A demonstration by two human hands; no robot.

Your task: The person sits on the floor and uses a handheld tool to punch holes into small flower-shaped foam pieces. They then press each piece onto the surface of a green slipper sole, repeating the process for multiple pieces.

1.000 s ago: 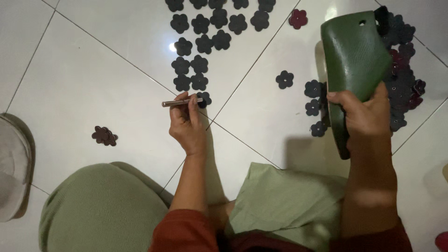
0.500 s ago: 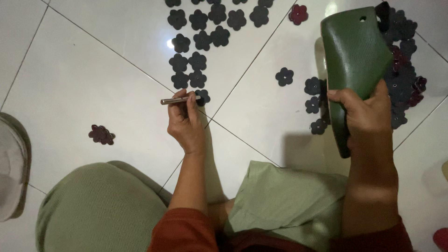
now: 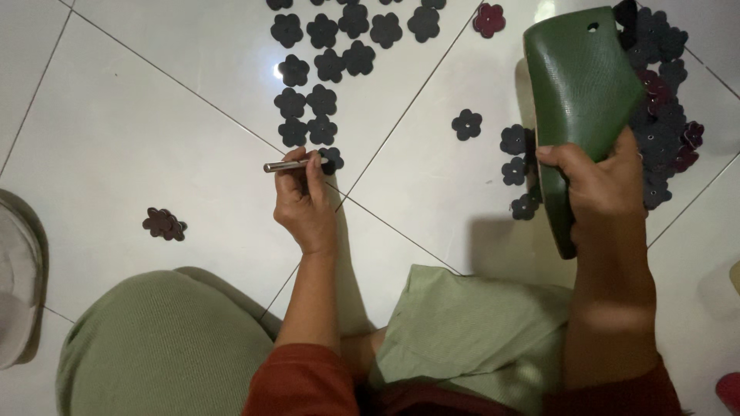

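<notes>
My left hand (image 3: 304, 202) pinches a thin metal punch rod (image 3: 287, 166), held level over the white tiled floor, its tip at a dark flower-shaped cutout (image 3: 331, 159). Several more dark flower cutouts (image 3: 324, 65) lie in rows just beyond it. My right hand (image 3: 597, 185) grips a green shoe-shaped block (image 3: 576, 100), raised on edge above the floor. A heap of dark and maroon flower cutouts (image 3: 661, 100) lies behind the block, partly hidden by it.
A small stack of brownish flower pieces (image 3: 163, 224) lies on the tile to the left. A single maroon flower (image 3: 489, 18) sits at the top. A grey rounded object (image 3: 17, 285) is at the left edge. My green-clad knees fill the bottom.
The view has drifted slightly; my left hand with the rod and my right hand with the green block hold nearly the same poses.
</notes>
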